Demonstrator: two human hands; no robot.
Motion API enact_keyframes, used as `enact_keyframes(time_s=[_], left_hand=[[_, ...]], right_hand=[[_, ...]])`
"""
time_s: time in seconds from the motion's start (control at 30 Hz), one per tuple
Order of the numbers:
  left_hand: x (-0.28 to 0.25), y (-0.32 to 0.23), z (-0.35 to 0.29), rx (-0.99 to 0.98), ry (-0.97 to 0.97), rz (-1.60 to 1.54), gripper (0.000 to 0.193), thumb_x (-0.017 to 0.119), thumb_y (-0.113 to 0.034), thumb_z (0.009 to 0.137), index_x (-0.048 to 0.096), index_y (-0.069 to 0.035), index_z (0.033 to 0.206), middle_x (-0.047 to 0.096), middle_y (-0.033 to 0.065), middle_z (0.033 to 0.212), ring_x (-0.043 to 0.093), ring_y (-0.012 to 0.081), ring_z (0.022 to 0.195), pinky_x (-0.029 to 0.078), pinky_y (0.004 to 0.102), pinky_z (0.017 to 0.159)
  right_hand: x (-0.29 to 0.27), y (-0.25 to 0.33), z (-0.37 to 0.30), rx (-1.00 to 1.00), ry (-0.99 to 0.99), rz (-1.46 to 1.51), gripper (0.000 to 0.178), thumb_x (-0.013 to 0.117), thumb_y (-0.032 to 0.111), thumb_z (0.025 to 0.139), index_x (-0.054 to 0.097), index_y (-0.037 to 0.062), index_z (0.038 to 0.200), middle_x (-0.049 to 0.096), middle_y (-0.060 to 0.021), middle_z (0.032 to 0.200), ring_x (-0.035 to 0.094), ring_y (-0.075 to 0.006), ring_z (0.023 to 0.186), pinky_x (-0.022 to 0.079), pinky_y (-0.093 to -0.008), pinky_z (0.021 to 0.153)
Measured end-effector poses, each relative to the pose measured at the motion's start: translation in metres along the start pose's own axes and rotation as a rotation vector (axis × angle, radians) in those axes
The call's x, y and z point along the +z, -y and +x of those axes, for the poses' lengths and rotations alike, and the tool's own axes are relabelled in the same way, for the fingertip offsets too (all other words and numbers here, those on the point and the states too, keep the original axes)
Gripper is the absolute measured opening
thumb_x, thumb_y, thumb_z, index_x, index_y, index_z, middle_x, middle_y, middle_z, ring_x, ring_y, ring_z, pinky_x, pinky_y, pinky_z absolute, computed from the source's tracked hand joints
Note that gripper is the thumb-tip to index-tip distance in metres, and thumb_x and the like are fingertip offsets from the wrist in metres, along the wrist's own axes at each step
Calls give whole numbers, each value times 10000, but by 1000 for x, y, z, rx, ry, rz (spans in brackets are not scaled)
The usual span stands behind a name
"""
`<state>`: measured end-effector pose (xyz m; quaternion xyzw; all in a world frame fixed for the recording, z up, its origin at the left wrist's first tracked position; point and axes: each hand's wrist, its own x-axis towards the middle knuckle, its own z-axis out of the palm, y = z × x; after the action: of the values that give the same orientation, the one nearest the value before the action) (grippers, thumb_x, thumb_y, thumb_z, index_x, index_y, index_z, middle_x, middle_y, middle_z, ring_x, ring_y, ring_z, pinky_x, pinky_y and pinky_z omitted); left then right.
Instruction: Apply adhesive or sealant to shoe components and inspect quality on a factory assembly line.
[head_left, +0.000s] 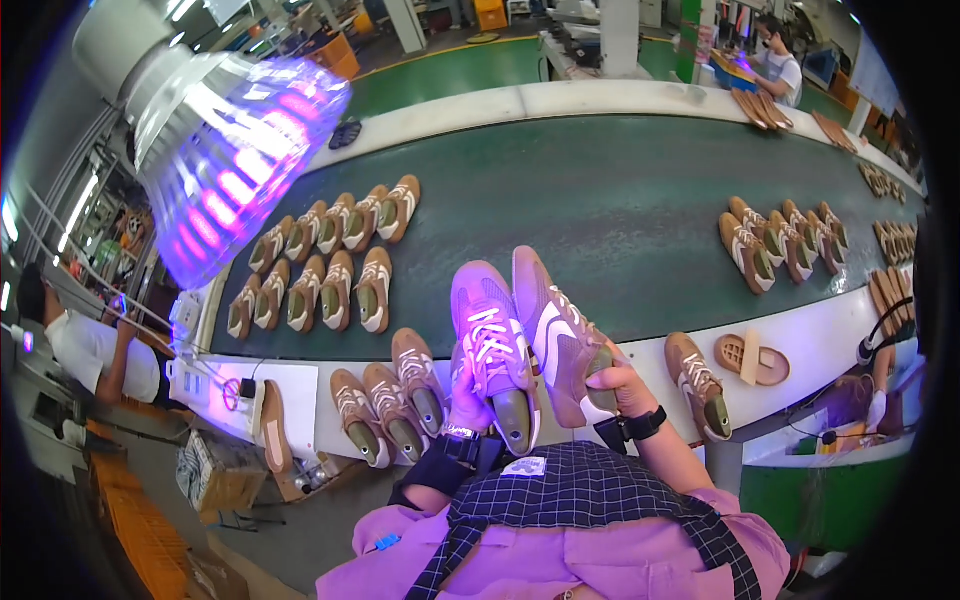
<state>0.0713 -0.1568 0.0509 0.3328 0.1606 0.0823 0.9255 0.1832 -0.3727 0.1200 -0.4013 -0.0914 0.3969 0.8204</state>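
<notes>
Fingers, left hand (466,402): closed around brown lace-up sneaker (489,340)
Fingers, right hand (628,386): clamped on heel of second sneaker (558,348)
Held pair: raised before green conveyor belt (560,190)
Belt: sneaker rows (337,288)

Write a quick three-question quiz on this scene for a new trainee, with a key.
1. True or false: the left hand holds one sneaker and the right hand holds a second sneaker.
2. How many sneakers lie on the white ledge to the left of the left hand?
3. The large lamp at upper left glows: A) green, B) purple, C) orange.

Key: 1. True. 2. Three. 3. B.
</notes>
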Motion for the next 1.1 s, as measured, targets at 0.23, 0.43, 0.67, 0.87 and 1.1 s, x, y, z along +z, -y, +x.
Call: enact_keyframes(time_s=[0.23, 0.43, 0.67, 0.87, 1.1], left_hand=[[-21, -27, -7, 21, 135, -155, 673, 546, -519, 864, 405, -39, 1314, 542, 127, 1232, 527, 273, 1141, 400, 442, 997], [-26, -44, -2, -9, 153, -163, 692, 558, -514, 859, 388, -35, 1329, 522, 140, 1258, 507, 275, 1169, 380, 440, 1019], [-30, -64, 13, 53, 219, -175, 657, 506, -532, 875, 423, -44, 1307, 527, 145, 1256, 511, 293, 1165, 390, 476, 1008], [-70, -54, -5, -22, 86, -39, 555, 508, -436, 908, 441, -49, 1301, 546, 116, 1242, 535, 235, 1145, 408, 419, 1004], [-70, -66, -18, -153, 178, -74, 708, 673, -449, 795, 415, -37, 1311, 559, 101, 1204, 555, 228, 1107, 434, 404, 981]], right_hand=[[24, -34, 9, -49, -51, -174, 811, 632, 137, 573, 388, 25, 1338, 505, -96, 1244, 486, -216, 1145, 352, -322, 1003], [41, -42, 22, -218, -58, -380, 630, 706, 202, 619, 446, 20, 1164, 536, -97, 1110, 526, -189, 1021, 410, -317, 909], [65, -29, 42, -507, 9, -252, 571, 703, 249, 745, 436, 5, 1186, 516, -141, 1227, 527, -190, 1067, 421, -339, 939], [46, -67, 54, 12, 217, 65, 586, 612, 132, 824, 371, -10, 1339, 511, -131, 1263, 541, -211, 1123, 426, -348, 982], [38, -73, 47, 183, 320, 87, 812, 730, 247, 729, 314, 7, 1383, 479, -137, 1308, 501, -235, 1183, 390, -385, 1022]])
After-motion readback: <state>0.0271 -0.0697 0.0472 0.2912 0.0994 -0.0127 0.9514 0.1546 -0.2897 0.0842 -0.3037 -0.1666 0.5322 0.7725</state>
